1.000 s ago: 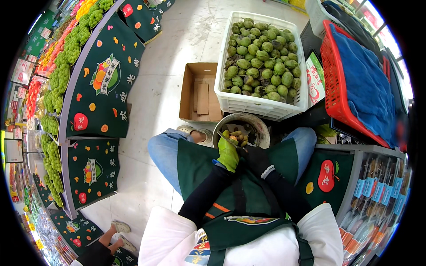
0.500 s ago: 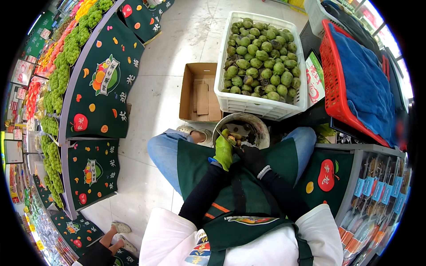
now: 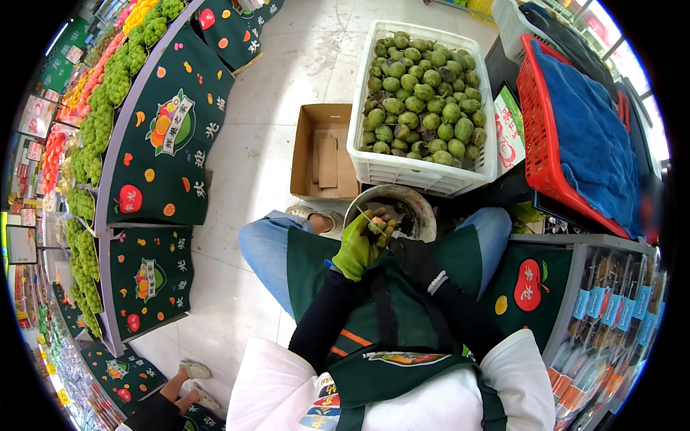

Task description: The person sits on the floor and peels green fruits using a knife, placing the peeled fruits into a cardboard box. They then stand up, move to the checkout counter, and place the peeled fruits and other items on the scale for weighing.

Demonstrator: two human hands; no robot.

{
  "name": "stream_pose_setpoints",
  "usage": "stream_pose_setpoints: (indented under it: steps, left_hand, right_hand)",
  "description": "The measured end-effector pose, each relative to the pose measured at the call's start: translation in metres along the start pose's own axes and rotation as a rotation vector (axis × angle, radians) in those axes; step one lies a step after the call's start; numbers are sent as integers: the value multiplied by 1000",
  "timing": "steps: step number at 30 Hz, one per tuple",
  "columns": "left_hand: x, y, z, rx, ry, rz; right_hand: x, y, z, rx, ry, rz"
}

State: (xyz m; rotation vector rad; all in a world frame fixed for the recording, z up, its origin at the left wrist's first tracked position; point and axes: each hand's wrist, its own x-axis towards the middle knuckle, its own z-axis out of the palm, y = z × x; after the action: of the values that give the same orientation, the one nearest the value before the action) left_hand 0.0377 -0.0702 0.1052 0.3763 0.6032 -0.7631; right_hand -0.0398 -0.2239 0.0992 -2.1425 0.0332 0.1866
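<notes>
My left hand (image 3: 357, 248), in a yellow-green glove with soiled fingers, is turned palm up over the near side of a dirty white bucket (image 3: 429, 206). Its fingers curl around a small pale-brown roundish lump (image 3: 376, 225), perhaps a nut. Close beside it on the right is my right hand (image 3: 413, 260) in a black glove, its fingers bent and dark against the apron. Whatever it may grip is hidden. Dark scraps lie inside the bucket. Beyond stands a white plastic crate (image 3: 417, 172) full of green oval fruits (image 3: 424, 92), some with dark patches.
An open cardboard box (image 3: 305, 154) with loose cardboard inside stands left of the crate. At right are a red basket (image 3: 533, 136) with a blue cloth (image 3: 593, 136) and a rack of packaged goods (image 3: 611, 309). Fruit stands (image 3: 169, 129) line the left; another person's feet (image 3: 198, 381) show lower left.
My left hand has turned over, from its back showing to palm up, bringing the pale-brown lump into sight. My right hand has shifted slightly down and away from the bucket's middle.
</notes>
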Motion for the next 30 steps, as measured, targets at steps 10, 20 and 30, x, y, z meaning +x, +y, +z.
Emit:
stream_pose_setpoints:
  steps: [10,20,30]
  left_hand:
    - [6,-16,11,311,61,390]
    - [19,-3,-14,700,33,345]
    - [-9,9,14,787,154,273]
  right_hand:
    - [17,-12,11,207,-8,68]
    - [17,7,-2,-154,19,-69]
    - [2,-6,9,146,-30,72]
